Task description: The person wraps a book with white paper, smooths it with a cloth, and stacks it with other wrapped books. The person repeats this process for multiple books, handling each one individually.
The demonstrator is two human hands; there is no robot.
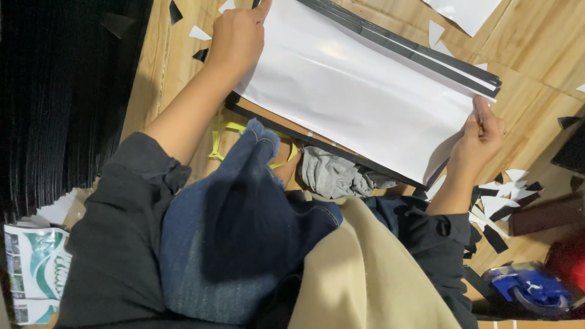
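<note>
Your left hand (236, 38) and right hand (481, 139) each pinch one end of the white bag (359, 91), whose long axis runs between them over the wooden floor (536, 42).

The left hand (237, 38) and right hand (481, 139) grip opposite ends of the top sheet (359, 91), which lies on a sheet stack (426, 58); paper scraps (503, 204) lie just beside the right-hand grip.
</note>
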